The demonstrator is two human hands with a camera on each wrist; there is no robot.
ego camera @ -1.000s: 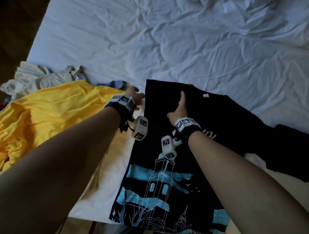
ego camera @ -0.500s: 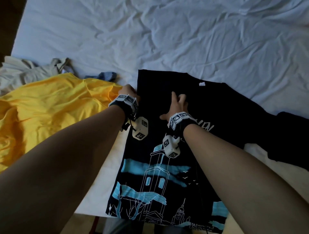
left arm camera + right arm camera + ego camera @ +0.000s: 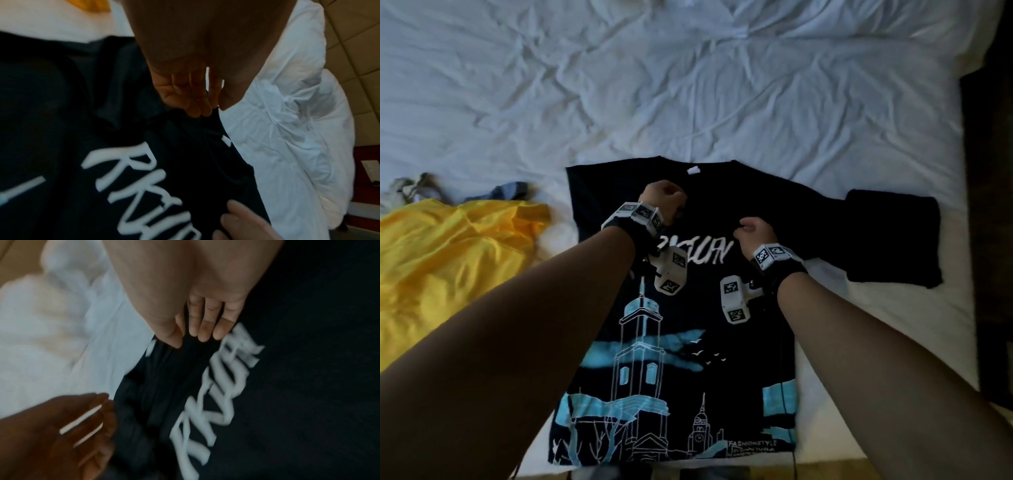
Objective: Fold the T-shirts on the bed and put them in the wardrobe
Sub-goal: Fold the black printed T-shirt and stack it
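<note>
The black T-shirt (image 3: 678, 342) lies flat on the bed (image 3: 688, 85), picture up. Both hands, the left hand (image 3: 662, 200) and the right hand (image 3: 755, 233), pinch its chest cloth near the collar, probably to fold it. The yellow T-shirt (image 3: 448, 257) waits left of them.

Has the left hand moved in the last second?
Yes. The left hand was at the black T-shirt's left edge beside the yellow shirt; it now pinches fabric near the collar, further right.
</note>
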